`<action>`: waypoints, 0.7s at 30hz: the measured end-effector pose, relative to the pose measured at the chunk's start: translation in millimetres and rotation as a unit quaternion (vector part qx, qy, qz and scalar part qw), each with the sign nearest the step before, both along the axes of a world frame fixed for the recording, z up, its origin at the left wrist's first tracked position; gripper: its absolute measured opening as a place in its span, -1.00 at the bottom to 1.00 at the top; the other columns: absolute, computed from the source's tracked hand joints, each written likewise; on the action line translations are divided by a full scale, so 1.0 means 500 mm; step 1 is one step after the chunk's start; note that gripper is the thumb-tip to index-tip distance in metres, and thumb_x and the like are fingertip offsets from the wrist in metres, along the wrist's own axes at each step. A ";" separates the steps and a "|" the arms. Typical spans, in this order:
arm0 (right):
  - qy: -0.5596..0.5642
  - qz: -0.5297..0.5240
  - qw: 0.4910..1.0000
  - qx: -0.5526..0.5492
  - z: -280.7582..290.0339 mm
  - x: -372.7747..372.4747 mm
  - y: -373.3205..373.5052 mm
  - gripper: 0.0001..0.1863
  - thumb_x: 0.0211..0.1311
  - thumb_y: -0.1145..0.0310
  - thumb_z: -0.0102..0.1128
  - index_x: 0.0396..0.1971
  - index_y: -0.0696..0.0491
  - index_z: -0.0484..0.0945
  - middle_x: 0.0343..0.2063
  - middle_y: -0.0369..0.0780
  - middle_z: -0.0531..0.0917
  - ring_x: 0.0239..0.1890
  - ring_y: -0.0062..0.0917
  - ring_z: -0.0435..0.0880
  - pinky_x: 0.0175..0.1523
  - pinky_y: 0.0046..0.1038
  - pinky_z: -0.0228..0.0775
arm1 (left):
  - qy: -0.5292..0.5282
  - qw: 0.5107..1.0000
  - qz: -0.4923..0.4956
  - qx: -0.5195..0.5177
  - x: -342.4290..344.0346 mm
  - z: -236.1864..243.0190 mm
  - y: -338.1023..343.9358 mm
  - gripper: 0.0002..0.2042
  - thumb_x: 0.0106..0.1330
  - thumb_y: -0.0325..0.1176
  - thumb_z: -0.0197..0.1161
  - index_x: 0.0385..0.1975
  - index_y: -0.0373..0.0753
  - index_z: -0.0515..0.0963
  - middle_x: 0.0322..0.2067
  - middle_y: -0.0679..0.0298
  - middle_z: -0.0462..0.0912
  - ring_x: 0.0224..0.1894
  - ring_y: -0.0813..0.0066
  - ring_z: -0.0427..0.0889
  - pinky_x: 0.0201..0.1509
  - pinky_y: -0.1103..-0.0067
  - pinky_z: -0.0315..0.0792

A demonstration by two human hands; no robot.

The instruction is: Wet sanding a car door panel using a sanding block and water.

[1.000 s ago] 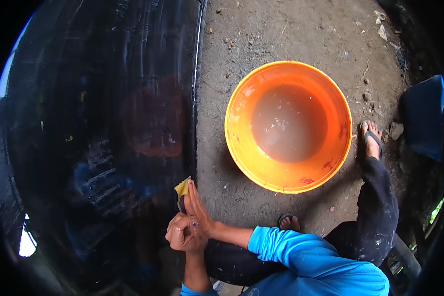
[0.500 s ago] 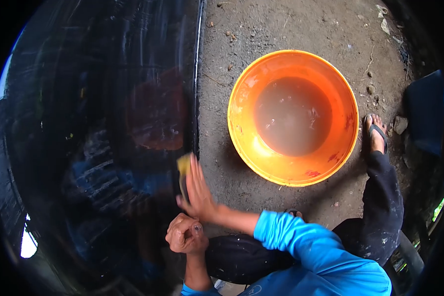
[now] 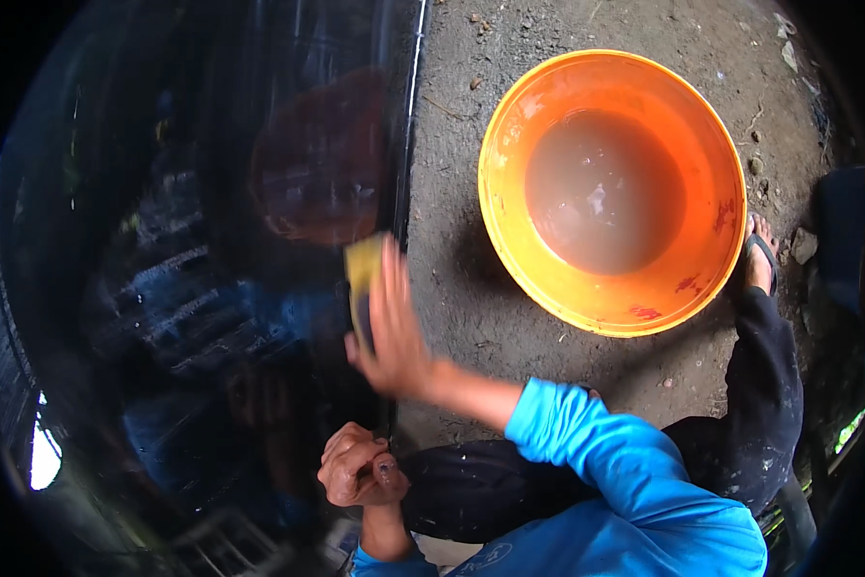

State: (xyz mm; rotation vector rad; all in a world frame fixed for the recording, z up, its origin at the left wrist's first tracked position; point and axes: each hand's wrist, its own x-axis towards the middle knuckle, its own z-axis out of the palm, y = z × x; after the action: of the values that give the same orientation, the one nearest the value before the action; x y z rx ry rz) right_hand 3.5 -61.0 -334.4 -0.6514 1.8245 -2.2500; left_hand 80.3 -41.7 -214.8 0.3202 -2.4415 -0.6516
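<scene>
Flat and outstretched, my right hand (image 3: 400, 332) presses a thin yellow pad (image 3: 363, 262) against the glossy black panel (image 3: 211, 298), close to its long right edge. Part of the pad is hidden under the palm, and the fingers are slightly blurred. My left hand (image 3: 363, 468) is curled into a fist nearer to me, by the same edge and just above my knee. Nothing shows inside its fingers. Streaks and dim reflections, one of them orange, lie across the wet-looking surface.
An orange basin (image 3: 519, 279) of murky water stands on the rough dirt floor (image 3: 451, 216), right of the panel. My sandalled foot (image 3: 761, 252) is beside it at the right. Small stones and a dark blue object (image 3: 844, 236) lie farther right.
My right hand has slid forward along the panel's edge with the yellow pad. My left hand stays in a fist. The view has shifted, so the basin appears higher and farther right.
</scene>
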 end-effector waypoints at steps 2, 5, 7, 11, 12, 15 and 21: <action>-0.010 -0.135 0.991 -0.002 -0.007 -0.195 -0.050 -0.14 0.30 0.24 0.09 0.35 0.43 -0.16 0.39 0.29 -0.16 0.46 0.16 -0.19 0.50 -0.05 -0.32 | 0.004 1.000 0.004 0.001 0.018 0.008 0.010 -0.67 0.27 -0.26 0.32 -0.60 -0.35 0.42 -0.75 0.29 0.35 -0.69 0.54 0.32 -0.58 0.62 0.21; -0.025 -0.128 0.991 -0.026 -0.002 -0.214 -0.036 -0.22 0.36 0.29 0.01 0.39 0.33 -0.14 0.41 0.24 -0.16 0.47 0.11 -0.19 0.51 -0.11 -0.32 | -0.023 1.000 0.008 0.021 0.026 0.025 0.020 -0.65 0.30 -0.22 0.28 -0.59 -0.36 0.43 -0.74 0.28 0.38 -0.69 0.52 0.34 -0.59 0.61 0.23; -0.016 -0.068 0.996 -0.050 0.011 -0.053 0.006 -0.09 0.21 0.37 0.14 0.37 0.41 -0.22 0.39 0.31 -0.21 0.46 0.19 -0.23 0.50 -0.02 -0.34 | -0.036 0.999 0.011 0.007 0.016 0.033 0.031 -0.65 0.31 -0.22 0.27 -0.59 -0.36 0.43 -0.73 0.27 0.40 -0.69 0.51 0.36 -0.59 0.61 0.25; -0.011 -0.007 0.998 -0.060 0.004 0.041 0.017 -0.06 0.21 0.29 0.14 0.35 0.44 -0.23 0.36 0.38 -0.23 0.44 0.25 -0.23 0.49 0.03 -0.40 | -0.056 0.998 -0.005 -0.010 -0.025 0.029 0.019 -0.66 0.30 -0.23 0.27 -0.58 -0.36 0.44 -0.71 0.23 0.45 -0.69 0.50 0.40 -0.59 0.61 0.27; -0.023 -0.020 0.998 -0.056 0.017 -0.025 0.008 -0.08 0.25 0.25 0.12 0.36 0.43 -0.22 0.37 0.35 -0.21 0.45 0.21 -0.21 0.50 0.00 -0.39 | -0.055 0.998 -0.010 -0.008 -0.021 0.030 0.013 -0.66 0.30 -0.23 0.27 -0.58 -0.36 0.44 -0.71 0.23 0.45 -0.69 0.50 0.40 -0.59 0.61 0.27; -0.067 -0.157 0.985 -0.021 0.016 -0.339 -0.053 -0.21 0.39 0.22 0.00 0.38 0.36 -0.15 0.41 0.22 -0.16 0.48 0.06 -0.17 0.51 -0.10 -0.32 | -0.030 0.998 -0.043 0.021 -0.013 0.013 0.021 -0.78 0.19 -0.37 0.28 -0.55 -0.40 0.49 -0.77 0.25 0.46 -0.77 0.52 0.40 -0.65 0.61 0.30; -0.035 -0.072 0.995 -0.052 0.001 -0.042 -0.010 -0.13 0.31 0.22 0.03 0.37 0.41 -0.22 0.39 0.31 -0.20 0.45 0.20 -0.20 0.49 0.03 -0.35 | -0.043 0.998 -0.055 0.004 -0.080 0.009 0.037 -0.71 0.26 -0.29 0.31 -0.56 -0.36 0.46 -0.70 0.22 0.48 -0.69 0.51 0.41 -0.58 0.62 0.27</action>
State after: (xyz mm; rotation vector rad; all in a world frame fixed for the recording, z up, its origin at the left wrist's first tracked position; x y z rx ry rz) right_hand -17.6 -66.2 -333.9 -0.4654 1.7850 -2.4403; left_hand 40.5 -23.2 -210.1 0.2230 -2.5539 -0.7083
